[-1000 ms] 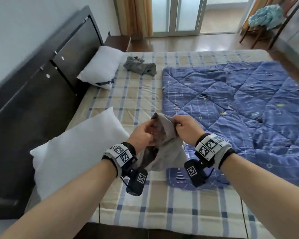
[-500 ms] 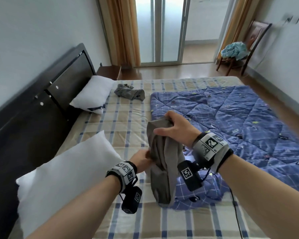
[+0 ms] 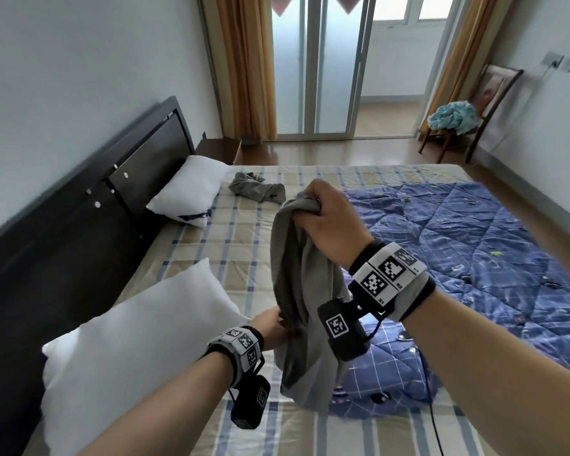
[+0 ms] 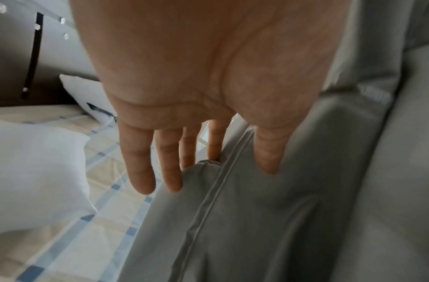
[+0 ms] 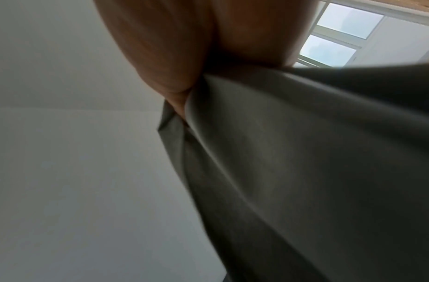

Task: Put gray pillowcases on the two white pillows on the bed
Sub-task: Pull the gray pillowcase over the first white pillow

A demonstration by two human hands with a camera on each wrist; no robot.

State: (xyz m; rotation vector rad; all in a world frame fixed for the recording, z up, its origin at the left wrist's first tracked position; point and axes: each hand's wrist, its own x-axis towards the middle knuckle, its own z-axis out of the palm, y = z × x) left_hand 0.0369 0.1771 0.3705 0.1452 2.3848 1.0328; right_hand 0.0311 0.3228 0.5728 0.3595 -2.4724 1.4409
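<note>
A gray pillowcase (image 3: 297, 291) hangs bunched over the bed's near part. My right hand (image 3: 323, 218) grips its top in a fist, raised high. My left hand (image 3: 270, 327) holds it lower down. In the left wrist view the hem (image 4: 269, 219) runs between the thumb and the straight fingers (image 4: 141, 171) of my left hand (image 4: 237, 145). The right wrist view shows my right hand (image 5: 175, 57) clenched on the cloth (image 5: 305, 152). One white pillow (image 3: 139, 350) lies at the near left, another (image 3: 191, 189) against the headboard. A second gray pillowcase (image 3: 257, 189) lies crumpled beside the far pillow.
A blue quilt (image 3: 474, 264) covers the right half of the checked bed sheet (image 3: 211, 251). The dark headboard (image 3: 79, 225) runs along the left, with a nightstand (image 3: 218, 149) behind it. A chair with teal cloth (image 3: 454, 116) stands at the far right by the glass doors.
My right hand has lifted the pillowcase's top upward, so the cloth now hangs long. My left hand has slid down along its edge. My view has tilted up toward the doors.
</note>
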